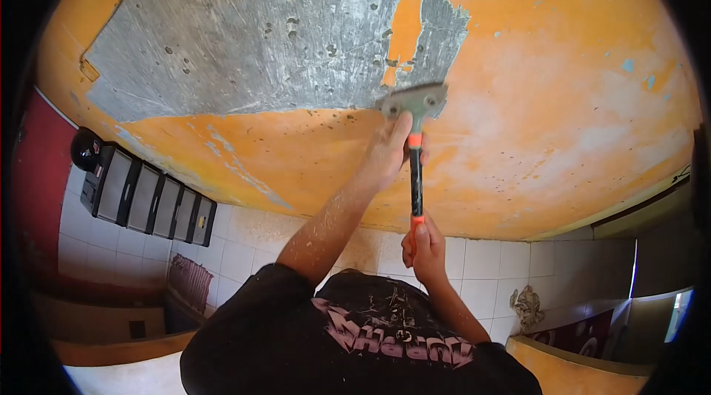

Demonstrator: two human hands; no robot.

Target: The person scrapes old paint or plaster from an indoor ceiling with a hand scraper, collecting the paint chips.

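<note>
Scraper: a long tool with a black shaft, an orange band at each end of the shaft and a wide grey metal blade head with two fasteners. You hold it in both hands, and the blade edge lies against the orange painted surface.

Your left hand sits at the upper end of the shaft. Its fingers are together and pressed round the neck of the scraper, just under the blade head, with the upper orange band beside them. Your right hand grips the lower end. Its fingers are curled shut round the shaft, and the lower orange band shows just above them. The black shaft runs nearly straight between the two sets of fingers.

Beyond the fingers of your left hand the blade meets the border of a large bare grey patch, pitted and scratched. A narrower grey strip lies directly past the blade, with a tongue of orange paint between strip and patch. Pale flecks dust your left forearm.

Well to the left of both hands hangs a row of dark panels on a white tiled wall; the tiles also show behind the fingers of your right hand. Below your hands is your black printed T-shirt.
</note>
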